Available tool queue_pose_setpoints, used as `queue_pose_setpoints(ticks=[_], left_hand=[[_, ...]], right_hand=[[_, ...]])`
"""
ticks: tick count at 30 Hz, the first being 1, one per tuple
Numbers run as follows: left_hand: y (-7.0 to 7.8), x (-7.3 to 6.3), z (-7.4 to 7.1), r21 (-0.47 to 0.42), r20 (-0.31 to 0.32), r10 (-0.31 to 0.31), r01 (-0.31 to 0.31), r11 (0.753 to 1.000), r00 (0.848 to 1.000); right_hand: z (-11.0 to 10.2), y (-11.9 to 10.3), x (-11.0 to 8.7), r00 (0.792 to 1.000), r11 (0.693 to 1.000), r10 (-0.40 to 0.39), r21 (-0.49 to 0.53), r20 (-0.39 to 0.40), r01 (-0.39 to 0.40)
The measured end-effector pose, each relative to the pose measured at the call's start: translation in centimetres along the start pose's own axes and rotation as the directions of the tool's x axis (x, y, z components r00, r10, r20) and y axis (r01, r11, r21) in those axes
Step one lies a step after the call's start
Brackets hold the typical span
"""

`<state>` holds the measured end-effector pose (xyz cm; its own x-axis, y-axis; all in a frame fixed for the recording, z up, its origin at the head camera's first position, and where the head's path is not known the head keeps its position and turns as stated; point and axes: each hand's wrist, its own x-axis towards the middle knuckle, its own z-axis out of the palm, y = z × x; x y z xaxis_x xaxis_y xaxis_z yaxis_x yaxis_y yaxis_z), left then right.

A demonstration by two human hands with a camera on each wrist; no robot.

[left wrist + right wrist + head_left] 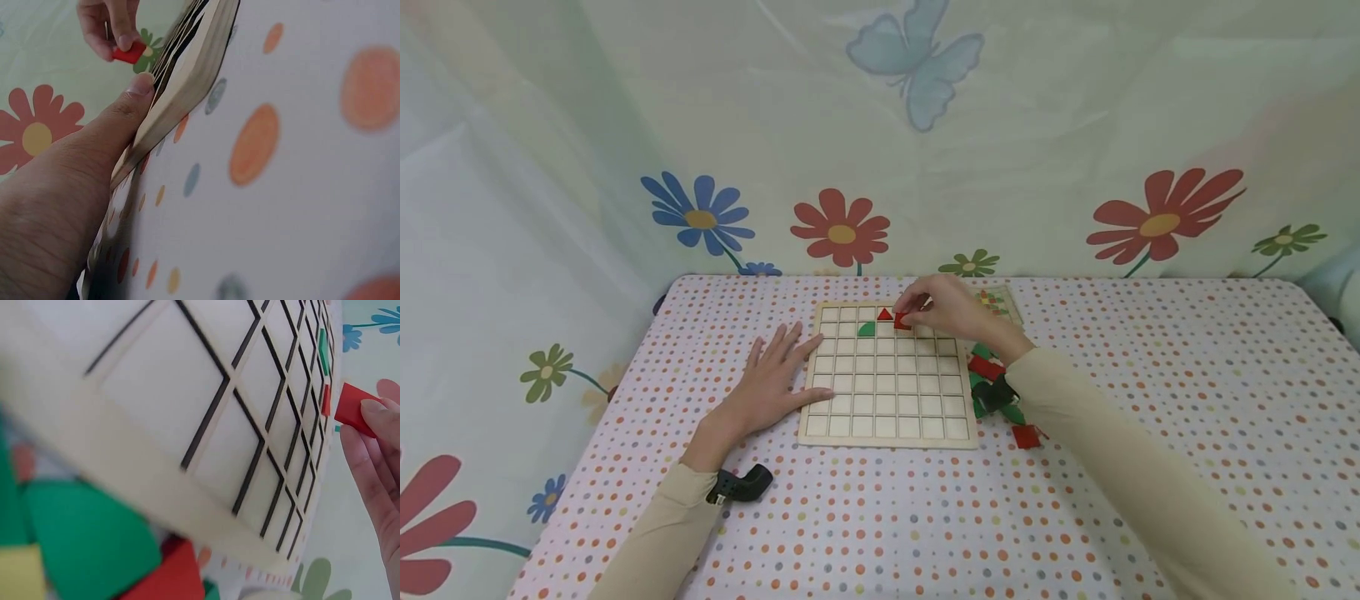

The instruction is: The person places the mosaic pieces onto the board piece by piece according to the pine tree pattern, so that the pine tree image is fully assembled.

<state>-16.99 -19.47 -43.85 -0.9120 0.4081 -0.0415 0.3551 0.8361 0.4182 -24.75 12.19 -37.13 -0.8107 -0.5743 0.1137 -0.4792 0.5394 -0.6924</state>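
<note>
A wooden grid board (886, 385) lies flat on the table. Over its top rows my right hand (943, 308) pinches a red square tile (356, 409) between thumb and fingers. Close beside that tile, a red triangle tile (885, 314) sits in the top row, and a green quarter-round tile (867, 329) lies one row lower to the left. My left hand (775, 379) rests spread at the board's left edge, thumb on the rim and holding nothing, as the left wrist view also shows.
Right of the board lies a loose heap of green and red tiles (987, 367), partly hidden by my right wrist. A patterned card (996, 302) lies behind my right hand. A red tile (1026, 436) sits near the board's lower right corner. Flowered cloth (1000, 167) hangs behind the table.
</note>
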Motion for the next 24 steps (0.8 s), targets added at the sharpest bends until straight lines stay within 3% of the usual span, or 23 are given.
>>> queue_pose_setpoints(ticks=[6, 13, 24], left_hand=[[0.0, 0.0, 0.0, -0.004, 0.0, 0.001, -0.001, 1.0, 1.0], [0.0, 0.0, 0.1, -0.005, -0.003, 0.006, -0.006, 1.0, 1.0], [0.0, 0.0, 0.1, -0.004, -0.002, -0.004, 0.004, 1.0, 1.0]], right_hand=[[1.2, 0.1, 1.1, 1.0, 0.999, -0.002, 0.033, 0.015, 0.001], [2.3, 0.1, 1.5, 0.999, 0.998, 0.048, 0.027, -0.004, -0.048], [2.7, -0.4, 1.6, 0.994, 0.994, 0.11, 0.022, 0.02, -0.11]])
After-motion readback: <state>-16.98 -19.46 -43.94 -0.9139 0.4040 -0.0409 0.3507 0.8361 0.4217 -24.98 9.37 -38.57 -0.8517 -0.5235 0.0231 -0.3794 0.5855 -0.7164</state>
